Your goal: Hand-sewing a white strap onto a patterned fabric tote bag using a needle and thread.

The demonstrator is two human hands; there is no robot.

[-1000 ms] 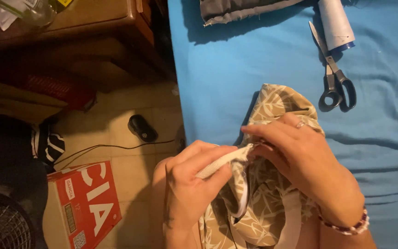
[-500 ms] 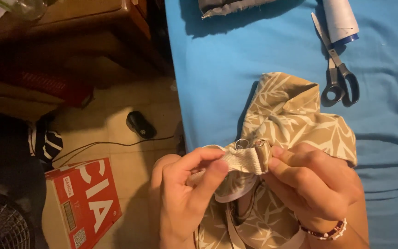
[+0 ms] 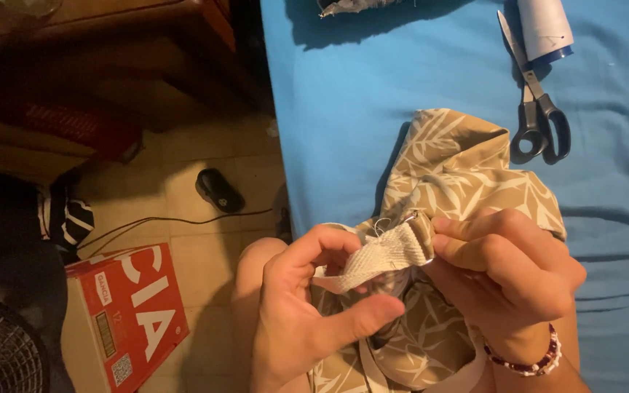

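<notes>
Elastic band (image 3: 380, 256) now further from garment (image 3: 460, 175)

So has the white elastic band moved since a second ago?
Yes. The white elastic band has been drawn further out of the leaf-print fabric, toward the left hand, judged against the scissors lying on the blue sheet.

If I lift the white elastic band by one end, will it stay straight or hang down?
It would probably hang down: the white elastic band already bends between the left hand and the right hand. It looks light, being a thin woven strip. Its ribbed surface should grip well, and it seems joined to the leaf-patterned fabric, which would likely drag along.
</notes>
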